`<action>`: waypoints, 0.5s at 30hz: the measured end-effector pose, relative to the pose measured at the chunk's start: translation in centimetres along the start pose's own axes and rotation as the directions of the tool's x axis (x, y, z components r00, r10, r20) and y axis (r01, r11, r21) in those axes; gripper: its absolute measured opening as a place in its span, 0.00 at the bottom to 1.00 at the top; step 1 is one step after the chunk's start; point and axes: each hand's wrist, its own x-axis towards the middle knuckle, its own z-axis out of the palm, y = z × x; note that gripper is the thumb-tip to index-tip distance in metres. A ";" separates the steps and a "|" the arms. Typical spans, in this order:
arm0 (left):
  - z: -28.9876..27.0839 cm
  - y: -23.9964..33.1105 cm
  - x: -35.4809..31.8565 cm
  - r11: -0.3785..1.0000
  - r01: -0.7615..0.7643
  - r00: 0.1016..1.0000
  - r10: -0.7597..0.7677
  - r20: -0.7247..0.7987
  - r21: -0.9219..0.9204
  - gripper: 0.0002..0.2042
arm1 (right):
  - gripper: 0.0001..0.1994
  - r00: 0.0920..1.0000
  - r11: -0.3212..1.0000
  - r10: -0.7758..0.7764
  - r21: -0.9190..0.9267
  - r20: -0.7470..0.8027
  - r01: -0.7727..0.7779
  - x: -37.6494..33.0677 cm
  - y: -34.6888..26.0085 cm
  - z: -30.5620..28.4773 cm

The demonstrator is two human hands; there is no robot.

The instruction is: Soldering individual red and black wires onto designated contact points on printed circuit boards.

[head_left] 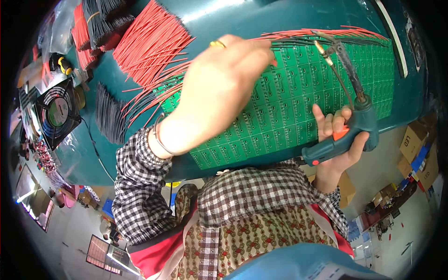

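My left hand (221, 74), wearing a ring and a bracelet, reaches over the far edge of a large green circuit board panel (298, 109). Its fingers are pinched together, with a bit of red wire (274, 61) showing at the tips. In my right hand (333, 135) is a green soldering gun (365, 122) with an orange trigger. The gun's metal tip and thin feed tube point toward the board's far edge. Red and black wires (322, 35) lie in a row along that edge; more fan out beneath my left wrist.
A pile of red wires (151, 44) and a smaller bunch of black wires (109, 114) rest on the green table to the left. Tied wire bundles (100, 23) are behind them. A black fan (58, 112) stands at the left edge, its cord crossing the table.
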 end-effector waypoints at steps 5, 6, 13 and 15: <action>0.4 -2.0 0.6 0.995 0.052 0.998 -0.048 -0.047 0.080 0.08 | 0.29 0.999 1.000 0.010 -0.011 0.042 -0.009 0.2 0.1 0.1; 0.3 -2.2 0.5 0.996 0.051 0.998 -0.048 -0.045 0.069 0.09 | 0.29 0.999 1.000 0.017 -0.016 0.038 -0.016 0.2 0.1 0.1; -2.6 0.8 -1.4 0.998 -0.058 0.990 0.058 -0.128 0.003 0.10 | 0.29 1.000 1.000 0.011 -0.007 -0.002 -0.011 -0.1 0.1 0.2; -1.8 1.8 -1.7 0.995 -0.015 1.000 0.016 0.011 -0.095 0.10 | 0.29 1.000 1.000 0.017 0.010 0.020 -0.017 0.1 0.2 0.6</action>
